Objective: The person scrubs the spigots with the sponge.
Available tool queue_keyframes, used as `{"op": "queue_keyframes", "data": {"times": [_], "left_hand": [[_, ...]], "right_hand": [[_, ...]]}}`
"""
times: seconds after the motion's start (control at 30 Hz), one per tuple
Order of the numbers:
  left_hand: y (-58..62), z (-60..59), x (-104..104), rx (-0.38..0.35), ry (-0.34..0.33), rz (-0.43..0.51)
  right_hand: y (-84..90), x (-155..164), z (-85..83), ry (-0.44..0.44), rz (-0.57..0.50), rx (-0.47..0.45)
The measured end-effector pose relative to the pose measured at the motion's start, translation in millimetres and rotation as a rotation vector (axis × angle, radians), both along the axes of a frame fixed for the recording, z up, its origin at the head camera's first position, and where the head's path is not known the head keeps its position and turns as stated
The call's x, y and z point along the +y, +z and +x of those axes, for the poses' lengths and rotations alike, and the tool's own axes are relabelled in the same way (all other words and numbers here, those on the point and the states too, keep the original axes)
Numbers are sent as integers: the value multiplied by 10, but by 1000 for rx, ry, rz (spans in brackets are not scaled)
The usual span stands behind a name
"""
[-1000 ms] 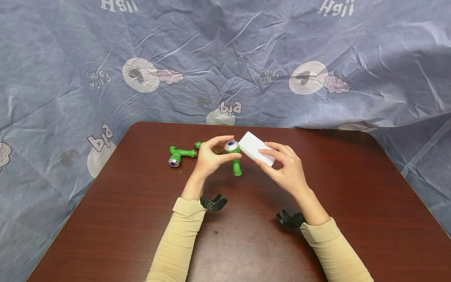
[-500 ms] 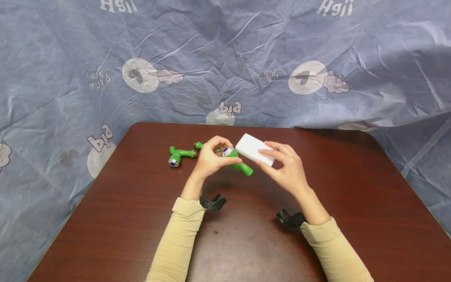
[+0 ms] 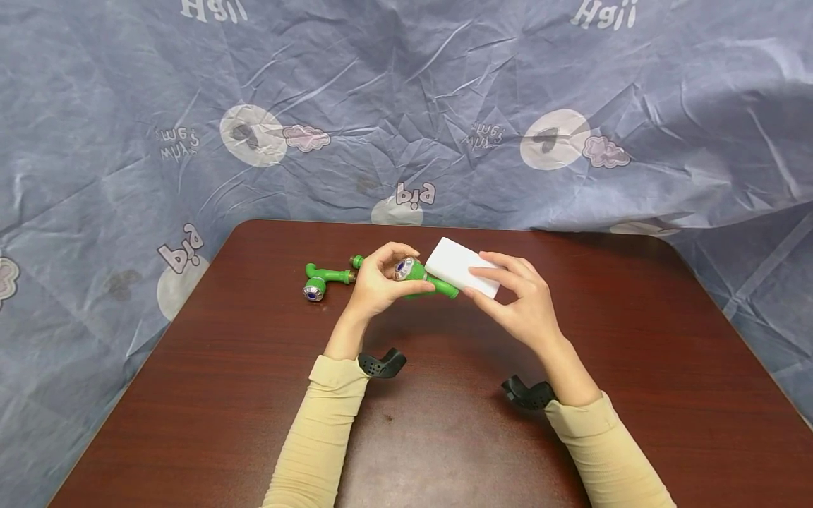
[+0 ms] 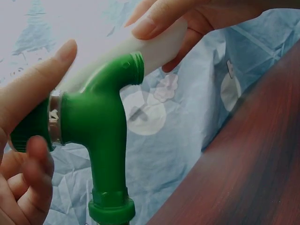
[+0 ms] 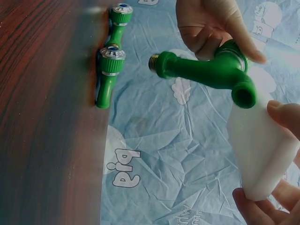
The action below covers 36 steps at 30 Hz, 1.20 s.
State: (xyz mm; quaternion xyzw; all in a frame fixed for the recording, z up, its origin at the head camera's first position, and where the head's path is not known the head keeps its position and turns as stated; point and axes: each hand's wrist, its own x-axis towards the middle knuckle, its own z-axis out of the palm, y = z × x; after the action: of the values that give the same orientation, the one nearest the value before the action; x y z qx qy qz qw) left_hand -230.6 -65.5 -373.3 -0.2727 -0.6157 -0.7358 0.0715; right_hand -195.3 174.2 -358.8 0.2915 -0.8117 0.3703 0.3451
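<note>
Tap (image 3: 422,278), green plastic with a silvery blue-centred knob, is held above the brown table (image 3: 190,395) in the head view, near its far middle. Left hand (image 3: 380,282) grips the tap round the knob end, thumb below and fingers curled over the top. Right hand (image 3: 521,300) pinches a white sponge (image 3: 459,275) between thumb and fingers, and the sponge's near corner touches the tap's spout end. Two more taps (image 3: 325,278) lie on the table just left of the left hand, one partly hidden behind it. A crumpled blue-grey cloth (image 3: 406,106) with printed words and clouds hangs behind the table. Both arms wear pale yellow sleeves (image 3: 317,437).

From the left wrist, the tap (image 4: 98,136) fills the middle, its threaded spout pointing up to the right and meeting the sponge (image 4: 154,44). Left thumb (image 4: 33,91) lies along the knob side and fingertips (image 4: 40,159) curl below it. Right fingers (image 4: 164,16) rest on top of the sponge.

From the right wrist, the tap (image 5: 206,70) hangs from the left hand (image 5: 211,26), brass-coloured thread to the left and open spout mouth right against the sponge (image 5: 260,150). Right fingertips (image 5: 283,115) clamp the sponge from both sides. The two spare taps (image 5: 111,56) lie at the table edge (image 5: 47,117), well apart from the held one.
</note>
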Motion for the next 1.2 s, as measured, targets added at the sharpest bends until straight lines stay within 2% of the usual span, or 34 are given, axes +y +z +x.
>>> {"op": "queue_keyframes", "data": {"times": [0.27,0.37,0.5,0.57,0.67,0.77,0.83,1.0,1.2], "left_hand": [[12,10,-17,-41,-59,-44],[20,15,-11,-52,-55,-53],[24,14,-2,-60,-15,-75],[38,25,1,-67,5,-82],[110,83,9,-76,27,-81],[207,158,21,-75,58,-77],[258,199,26,-73,90,-77],[279,219,30,-84,139,-63],[268,217,33,-50,158,-57]], "right_hand": [[55,3,15,64,-8,70],[50,4,10,12,17,77],[29,23,-12,-125,8,86],[26,23,-19,-160,-17,98],[30,3,-12,-133,-38,125],[35,-9,-1,-103,2,136],[42,-8,7,-119,28,137],[52,3,12,-187,5,142],[38,-16,2,-101,22,167]]}}
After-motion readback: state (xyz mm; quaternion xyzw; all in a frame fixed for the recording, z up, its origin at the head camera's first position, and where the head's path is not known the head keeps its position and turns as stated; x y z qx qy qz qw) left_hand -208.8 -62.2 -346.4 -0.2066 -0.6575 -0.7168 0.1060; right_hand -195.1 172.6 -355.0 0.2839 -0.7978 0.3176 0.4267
